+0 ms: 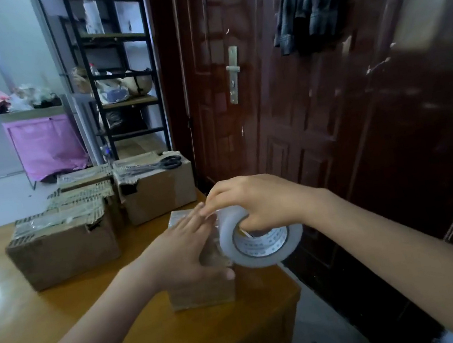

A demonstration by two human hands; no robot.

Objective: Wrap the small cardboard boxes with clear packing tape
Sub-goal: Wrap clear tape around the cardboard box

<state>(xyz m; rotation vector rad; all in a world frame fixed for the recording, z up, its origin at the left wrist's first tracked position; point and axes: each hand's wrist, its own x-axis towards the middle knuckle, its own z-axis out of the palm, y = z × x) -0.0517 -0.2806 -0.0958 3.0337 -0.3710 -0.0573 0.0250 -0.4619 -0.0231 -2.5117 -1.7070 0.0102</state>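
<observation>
A small cardboard box (202,294) stands near the right edge of the wooden table (66,327). My left hand (184,251) lies flat across its top, fingers stretched out, thumb down the box's near right corner. My right hand (256,202) grips a roll of clear packing tape (259,242) through its core, just right of the box top. A strip of tape runs from the roll onto the box under my left fingers. Much of the box top is hidden by my hands.
Several larger cardboard boxes (63,248) stand at the table's far left, one (157,190) carrying black scissors (169,162). A dark wooden door (266,92) is close on the right. A black shelf rack (119,70) and pink bin (45,145) stand behind.
</observation>
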